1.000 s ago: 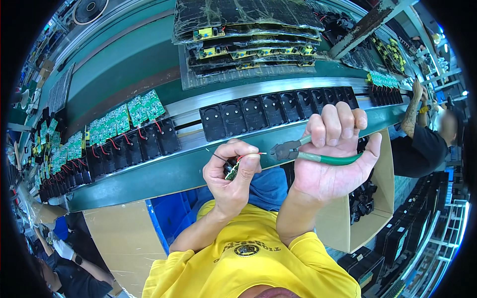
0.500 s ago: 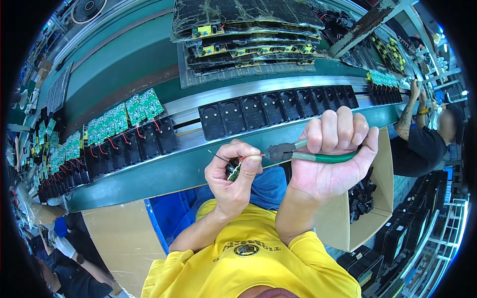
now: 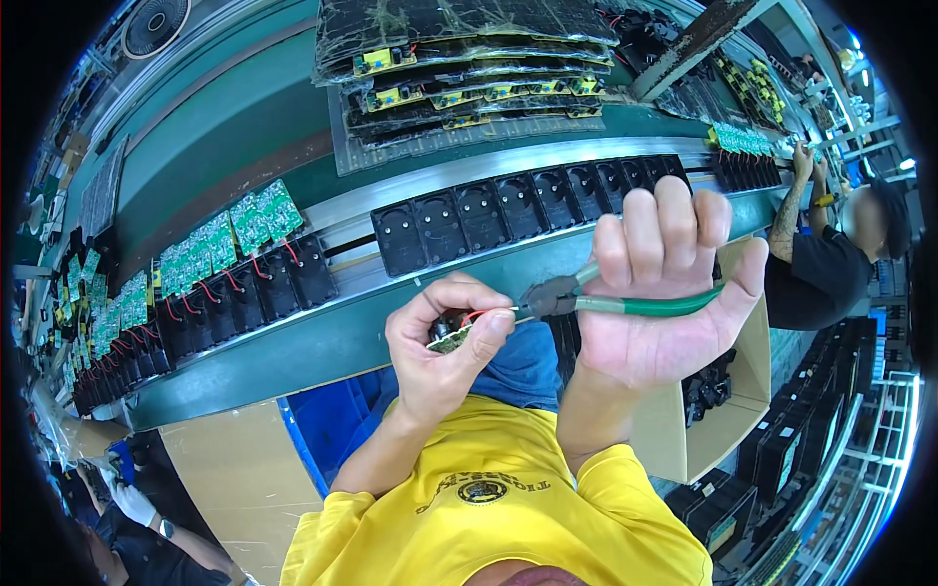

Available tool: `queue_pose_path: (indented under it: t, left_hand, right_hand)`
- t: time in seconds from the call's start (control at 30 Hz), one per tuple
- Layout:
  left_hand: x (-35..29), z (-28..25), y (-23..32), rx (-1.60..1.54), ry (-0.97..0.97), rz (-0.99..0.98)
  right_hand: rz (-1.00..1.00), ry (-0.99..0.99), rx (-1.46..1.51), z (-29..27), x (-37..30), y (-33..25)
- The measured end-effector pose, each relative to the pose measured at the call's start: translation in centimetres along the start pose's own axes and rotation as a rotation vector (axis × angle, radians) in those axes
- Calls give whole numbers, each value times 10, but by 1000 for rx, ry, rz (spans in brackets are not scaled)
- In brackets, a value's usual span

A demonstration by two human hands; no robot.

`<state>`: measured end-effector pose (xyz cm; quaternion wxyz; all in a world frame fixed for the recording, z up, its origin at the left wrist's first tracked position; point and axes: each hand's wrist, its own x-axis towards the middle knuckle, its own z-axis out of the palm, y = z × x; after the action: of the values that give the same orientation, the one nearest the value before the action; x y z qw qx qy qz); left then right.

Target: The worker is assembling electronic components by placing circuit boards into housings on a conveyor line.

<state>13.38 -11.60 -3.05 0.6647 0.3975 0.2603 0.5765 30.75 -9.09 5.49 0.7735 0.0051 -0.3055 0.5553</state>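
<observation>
My left hand (image 3: 430, 356) is closed around a small circuit board (image 3: 451, 340) with dark parts on it. Between its thumb and forefinger it pinches a thin red wire (image 3: 476, 314) coming from the board. In my right hand (image 3: 640, 337), palm turned up, lies a pair of cutting pliers (image 3: 550, 296) with green handles. One handle rests across the palm toward the thumb, while the other passes behind the curled fingers. The pliers' jaws are at the wire's tip, just beside my left fingertips. Whether the jaws touch the wire is too small to tell.
Ahead on the green bench runs a row of black plastic housings (image 3: 476, 215). Green circuit boards (image 3: 200, 256) wired to housings line the left. Stacked trays of boards (image 3: 469, 59) stand behind. A cardboard box (image 3: 728, 430) with black parts is at right; co-workers (image 3: 826, 264) flank both sides.
The pliers' handles are spread a little wider, and my right fingers have loosened away from the thumb. A dark wire that stuck up from my left hand no longer shows. The view has shifted slightly.
</observation>
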Motion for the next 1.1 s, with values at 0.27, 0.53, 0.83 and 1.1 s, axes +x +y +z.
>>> queue_pose_path:
  t: [0.27,0.53,0.83,1.1]
  left_hand:
    - [-1,8,-19,155,90,350]
    - [-2,13,-21,210,116,414]
    - [1,13,-20,321,94,475]
    - [1,13,-18,308,66,433]
  right_hand:
    - [-13,170,136,-8,-10,-1]
    - [-25,198,147,-13,-15,2]
    - [-27,143,136,-15,-15,-1]
    - [-13,156,84,-17,-15,-5]
